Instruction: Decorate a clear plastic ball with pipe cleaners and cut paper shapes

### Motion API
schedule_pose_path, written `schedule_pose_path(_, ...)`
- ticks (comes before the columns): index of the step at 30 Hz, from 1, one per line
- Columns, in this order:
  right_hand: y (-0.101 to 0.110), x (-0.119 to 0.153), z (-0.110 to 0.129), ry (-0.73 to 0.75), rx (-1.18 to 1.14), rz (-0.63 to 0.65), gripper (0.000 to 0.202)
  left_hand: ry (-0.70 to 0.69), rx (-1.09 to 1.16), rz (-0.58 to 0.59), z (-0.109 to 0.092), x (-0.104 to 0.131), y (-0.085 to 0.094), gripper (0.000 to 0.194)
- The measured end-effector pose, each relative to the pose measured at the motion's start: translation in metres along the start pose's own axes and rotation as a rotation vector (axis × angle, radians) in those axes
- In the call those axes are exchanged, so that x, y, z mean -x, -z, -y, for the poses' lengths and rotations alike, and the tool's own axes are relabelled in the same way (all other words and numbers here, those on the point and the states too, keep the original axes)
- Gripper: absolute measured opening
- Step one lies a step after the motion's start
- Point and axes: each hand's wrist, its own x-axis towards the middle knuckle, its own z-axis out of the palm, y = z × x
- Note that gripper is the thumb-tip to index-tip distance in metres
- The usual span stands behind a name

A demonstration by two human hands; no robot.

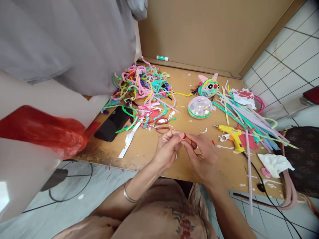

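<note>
My left hand (167,146) and my right hand (203,154) meet over the front of the wooden table, fingertips almost touching. Both pinch a small, thin red strip (186,137), mostly covered by the fingers; its material is too small to tell. Just beyond my left hand lie red-handled scissors (162,125). Past the hands sits a clear round bowl-like piece (199,108) with a green and a pink fuzzy band round it. Behind it stands a colourful striped animal head (209,87) with pink ears, round eyes and a red nose.
A tangled heap of pipe cleaners (142,83) covers the back left, near a black phone (113,123) and a torn white strip (129,141). To the right lie a yellow glue gun (233,136) with its cable, straight pipe cleaners (251,116) and a brown bag (302,159). A glue stick (162,58) lies behind.
</note>
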Motion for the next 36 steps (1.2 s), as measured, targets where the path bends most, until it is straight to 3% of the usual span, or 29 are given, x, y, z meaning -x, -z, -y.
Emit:
schedule_pose_path(4,-0.001,0.002,-0.003,0.034,0.050,0.038,0.010,-0.035,0.011,-0.067,0.009,0.005,0.001,0.032)
schedule_pose_path(8,-0.001,0.004,-0.004,-0.028,-0.124,0.087,0.012,-0.060,-0.073,-0.071,0.013,0.013,0.011,0.032)
schedule_pose_path(13,0.003,0.011,-0.005,-0.106,-0.252,0.199,0.011,-0.063,-0.355,0.104,0.005,0.018,0.037,0.033)
schedule_pose_path(16,0.007,0.012,-0.001,-0.127,-0.288,0.246,0.010,0.002,-0.500,0.252,-0.007,0.015,0.049,0.032)
schedule_pose_path(19,0.010,0.009,0.003,-0.078,-0.303,0.293,0.009,0.074,-0.591,0.371,-0.021,0.010,0.052,0.032)
schedule_pose_path(22,0.012,0.008,0.006,-0.031,-0.315,0.310,0.009,0.019,-0.659,0.400,-0.031,0.011,0.050,0.030)
schedule_pose_path(25,0.014,0.009,0.007,-0.015,-0.323,0.305,0.013,-0.083,-0.659,0.355,-0.033,0.014,0.047,0.027)
schedule_pose_path(29,0.013,0.012,0.012,-0.077,-0.299,0.274,0.020,-0.153,-0.496,0.154,-0.024,0.017,0.043,0.025)
schedule_pose_path(32,0.013,0.014,0.018,-0.114,-0.279,0.240,0.017,-0.143,-0.332,0.043,-0.013,0.019,0.036,0.025)
schedule_pose_path(36,0.010,0.017,0.019,-0.143,-0.231,0.218,0.019,-0.075,-0.187,0.002,-0.001,0.023,0.028,0.030)
